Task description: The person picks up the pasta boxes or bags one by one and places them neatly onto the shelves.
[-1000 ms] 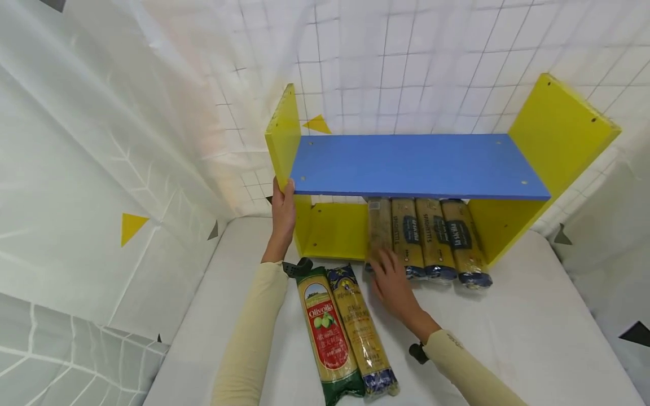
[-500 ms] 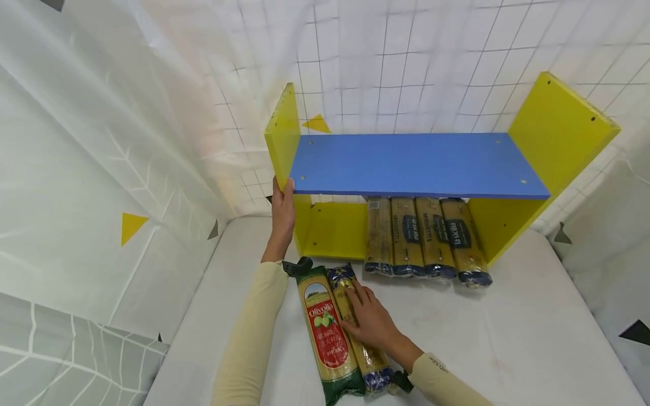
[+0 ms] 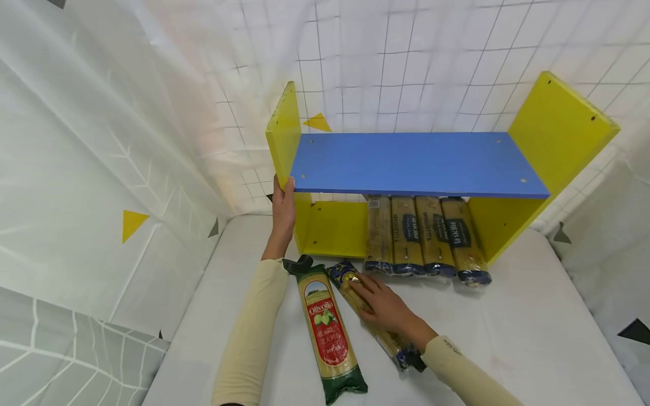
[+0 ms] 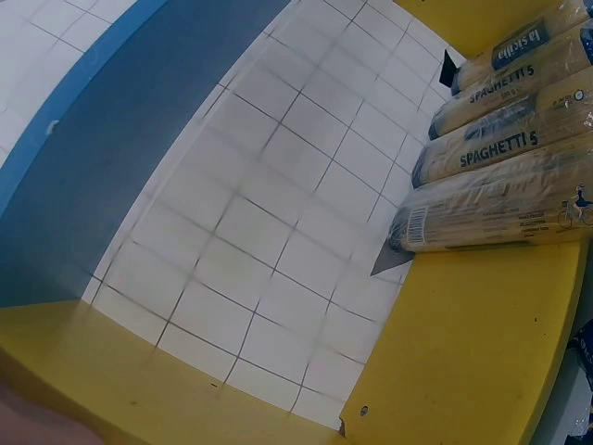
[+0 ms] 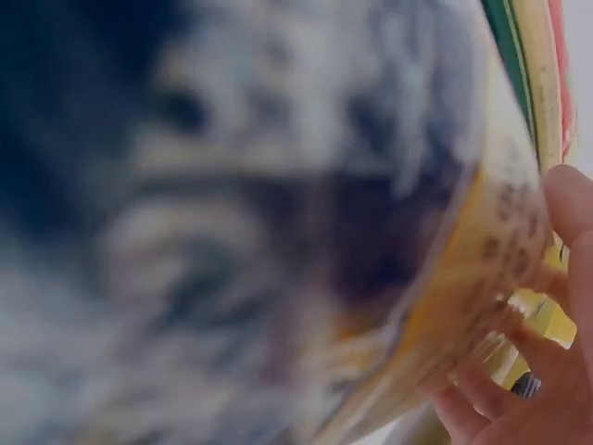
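Left grip [image 3: 283, 213] holding side panel [image 3: 285, 132]; right grip [image 3: 387, 308], clamping blue-ended pasta packet [image 3: 354, 296], is swinging it from Olivoilà packet [image 3: 329, 337], apparently separating them.

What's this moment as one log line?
left hand: holds yellow panel | right hand: grips pasta pack | Olivoilà pack: on table | four more packs: on lower shelf

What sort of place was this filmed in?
Probably a staged recording booth: white grid-lined sheeting hangs behind, a flat yellow triangle shows against it, and a yellow-and-blue board shelf stands on a flat white surface.
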The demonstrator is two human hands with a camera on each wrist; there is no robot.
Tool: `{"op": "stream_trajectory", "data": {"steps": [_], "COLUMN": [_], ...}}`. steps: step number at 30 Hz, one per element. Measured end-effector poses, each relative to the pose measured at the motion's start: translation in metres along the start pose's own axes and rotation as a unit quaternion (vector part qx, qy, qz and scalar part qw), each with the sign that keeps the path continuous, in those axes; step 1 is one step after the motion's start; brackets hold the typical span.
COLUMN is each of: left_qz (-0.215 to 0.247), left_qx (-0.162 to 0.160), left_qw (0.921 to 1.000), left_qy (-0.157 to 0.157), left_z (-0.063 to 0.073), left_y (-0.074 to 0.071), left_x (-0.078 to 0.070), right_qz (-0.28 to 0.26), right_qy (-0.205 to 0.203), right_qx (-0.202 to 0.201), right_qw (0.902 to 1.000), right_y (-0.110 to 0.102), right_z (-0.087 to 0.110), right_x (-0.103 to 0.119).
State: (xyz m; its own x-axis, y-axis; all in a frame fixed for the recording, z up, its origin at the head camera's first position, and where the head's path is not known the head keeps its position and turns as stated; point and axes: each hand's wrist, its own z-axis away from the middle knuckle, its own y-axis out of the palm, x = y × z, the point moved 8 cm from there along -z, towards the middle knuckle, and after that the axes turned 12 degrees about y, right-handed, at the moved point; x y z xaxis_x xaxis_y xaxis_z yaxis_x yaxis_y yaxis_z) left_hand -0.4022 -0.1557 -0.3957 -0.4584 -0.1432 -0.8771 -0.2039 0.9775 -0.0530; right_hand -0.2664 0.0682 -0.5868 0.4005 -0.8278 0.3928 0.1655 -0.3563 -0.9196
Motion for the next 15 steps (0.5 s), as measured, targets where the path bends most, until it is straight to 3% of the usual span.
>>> {"op": "stream_trajectory", "data": {"steps": [8, 15], "left_qz": [0.001, 0.009], "left_qx": [0.004, 0.001], "left_qw": [0.9999, 1.0000], "left_qy": [-0.012, -0.002], "left_z": [0.002, 0.001], "left_y": [0.001, 0.000], "left_x": [0.002, 0.001], "right_qz": [-0.016, -0.129], "right_qy": [0.076, 0.117], "right_qx": [0.023, -0.025], "right_qw": [0.9967, 0.9844], "right_y": [0.016, 0.020], "right_z": [0.025, 0.036], "right_x": [-0.014, -0.022]}}
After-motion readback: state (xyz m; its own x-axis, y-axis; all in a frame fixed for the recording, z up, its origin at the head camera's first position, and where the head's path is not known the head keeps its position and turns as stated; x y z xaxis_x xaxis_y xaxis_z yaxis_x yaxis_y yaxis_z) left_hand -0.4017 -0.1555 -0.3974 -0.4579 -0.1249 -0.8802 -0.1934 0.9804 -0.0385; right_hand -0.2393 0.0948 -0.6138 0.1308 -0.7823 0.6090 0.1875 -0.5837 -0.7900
